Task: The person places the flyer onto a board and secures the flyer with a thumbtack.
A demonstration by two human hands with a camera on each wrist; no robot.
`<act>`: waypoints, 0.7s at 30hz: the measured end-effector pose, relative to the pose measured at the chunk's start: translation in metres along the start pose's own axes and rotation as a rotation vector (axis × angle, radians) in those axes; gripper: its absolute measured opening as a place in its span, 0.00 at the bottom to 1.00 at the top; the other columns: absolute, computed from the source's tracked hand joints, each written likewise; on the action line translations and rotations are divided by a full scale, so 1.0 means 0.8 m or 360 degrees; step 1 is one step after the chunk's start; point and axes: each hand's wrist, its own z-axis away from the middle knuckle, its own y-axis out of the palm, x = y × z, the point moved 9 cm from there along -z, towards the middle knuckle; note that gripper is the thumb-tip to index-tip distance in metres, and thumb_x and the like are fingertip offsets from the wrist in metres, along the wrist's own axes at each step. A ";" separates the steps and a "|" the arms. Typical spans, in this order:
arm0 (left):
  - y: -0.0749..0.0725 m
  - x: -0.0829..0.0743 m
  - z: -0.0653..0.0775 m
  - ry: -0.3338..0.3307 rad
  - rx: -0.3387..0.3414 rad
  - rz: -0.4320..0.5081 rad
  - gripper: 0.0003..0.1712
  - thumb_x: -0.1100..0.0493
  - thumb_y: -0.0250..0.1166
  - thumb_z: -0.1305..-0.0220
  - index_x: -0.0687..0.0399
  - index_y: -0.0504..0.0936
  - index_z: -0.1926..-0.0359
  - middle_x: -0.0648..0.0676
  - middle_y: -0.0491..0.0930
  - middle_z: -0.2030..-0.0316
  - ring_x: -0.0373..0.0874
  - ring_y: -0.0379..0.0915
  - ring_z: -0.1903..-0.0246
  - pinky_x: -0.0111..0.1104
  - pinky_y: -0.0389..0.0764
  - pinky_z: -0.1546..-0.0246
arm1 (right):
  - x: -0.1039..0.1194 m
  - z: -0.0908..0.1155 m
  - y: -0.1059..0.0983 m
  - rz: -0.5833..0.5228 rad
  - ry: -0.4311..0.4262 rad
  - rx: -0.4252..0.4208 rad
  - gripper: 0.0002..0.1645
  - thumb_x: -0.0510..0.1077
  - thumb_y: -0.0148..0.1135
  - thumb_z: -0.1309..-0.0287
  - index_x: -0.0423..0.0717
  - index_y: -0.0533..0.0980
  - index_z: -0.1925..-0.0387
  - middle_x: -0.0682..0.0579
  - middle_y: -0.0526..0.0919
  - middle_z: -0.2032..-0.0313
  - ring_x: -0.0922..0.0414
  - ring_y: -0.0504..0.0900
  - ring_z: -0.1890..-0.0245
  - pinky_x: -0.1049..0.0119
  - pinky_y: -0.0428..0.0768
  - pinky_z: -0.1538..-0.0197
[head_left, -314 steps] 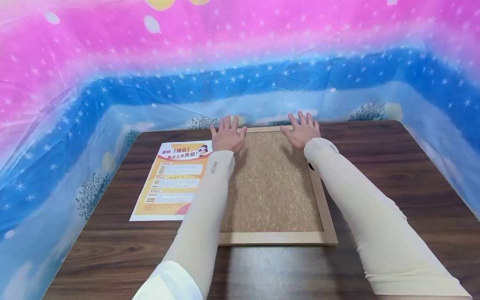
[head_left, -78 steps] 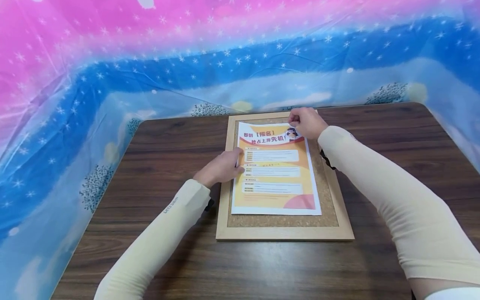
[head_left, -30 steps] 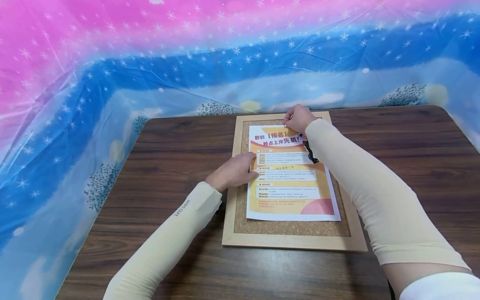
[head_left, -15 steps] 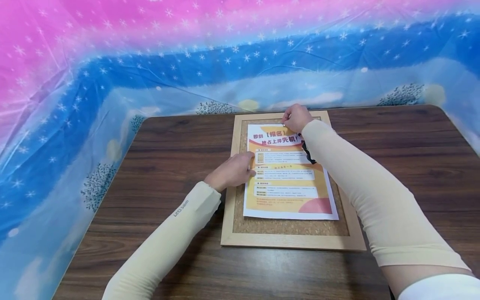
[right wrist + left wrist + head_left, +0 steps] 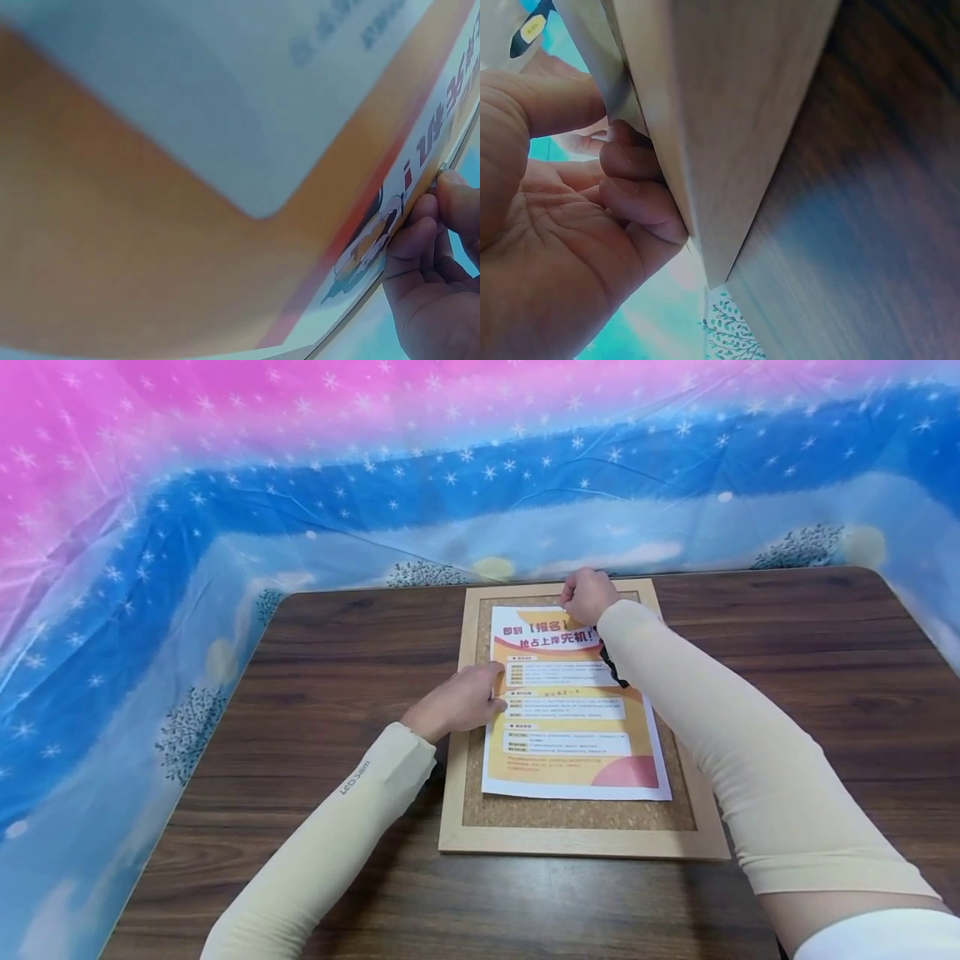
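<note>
A printed yellow and white poster (image 5: 562, 781) lies over the cork of a wood-framed corkboard (image 5: 585, 842). My left hand (image 5: 461, 697) is at the poster's left edge. In the left wrist view its thumb (image 5: 566, 103) presses the paper's edge (image 5: 622, 97) against curled fingers beside the wooden frame (image 5: 727, 97). At the poster's top edge, right of the middle, my right hand (image 5: 588, 595) pinches a small pale, pin-like piece (image 5: 441, 171) between thumb and forefinger. The fingertips mostly cover it, and its exact kind I cannot tell.
The corkboard rests on a dark wood-grain table (image 5: 315, 677), near its far edge. Behind the table hangs a pink and blue snowflake-patterned cloth (image 5: 420, 493). Both forearms wear cream sleeves (image 5: 697, 718), the right one passing over the board's right side.
The poster lay left of the board at first, and both hands rested on the board's top end. It now covers the cork. My right hand has since shifted left from the poster's top right corner.
</note>
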 end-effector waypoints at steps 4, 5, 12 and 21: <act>0.001 -0.002 -0.002 0.0010 0.0011 0.0018 0.32 0.59 0.57 0.32 0.63 0.58 0.32 0.56 0.76 0.56 0.40 0.75 0.64 0.34 0.75 0.64 | -0.005 0.002 -0.003 0.0000 0.0044 -0.0005 0.05 0.38 0.55 0.37 0.43 0.76 0.67 0.45 0.76 0.62 0.48 0.74 0.60 0.51 0.71 0.53; 0.001 -0.003 -0.002 0.0009 0.0011 0.0021 0.32 0.59 0.57 0.33 0.63 0.58 0.32 0.55 0.76 0.56 0.40 0.75 0.64 0.34 0.75 0.64 | -0.006 0.003 -0.003 -0.0002 0.0054 -0.0005 0.04 0.39 0.55 0.37 0.43 0.76 0.67 0.45 0.76 0.62 0.48 0.74 0.60 0.51 0.71 0.53; 0.003 -0.006 -0.004 -0.0012 0.0037 0.0057 0.31 0.58 0.56 0.32 0.62 0.58 0.32 0.54 0.76 0.59 0.40 0.75 0.68 0.34 0.74 0.69 | -0.017 0.006 -0.002 -0.0059 0.0029 0.0059 0.08 0.41 0.50 0.33 0.43 0.75 0.62 0.44 0.75 0.61 0.48 0.72 0.62 0.54 0.71 0.58; -0.034 0.004 -0.005 -0.0247 -0.0220 -0.0364 0.33 0.46 0.52 0.31 0.60 0.59 0.34 0.61 0.73 0.54 0.53 0.72 0.57 0.44 0.73 0.58 | 0.009 0.024 -0.016 -0.0151 -0.0250 0.0037 0.17 0.49 0.42 0.28 0.42 0.71 0.52 0.45 0.73 0.60 0.49 0.71 0.63 0.56 0.71 0.61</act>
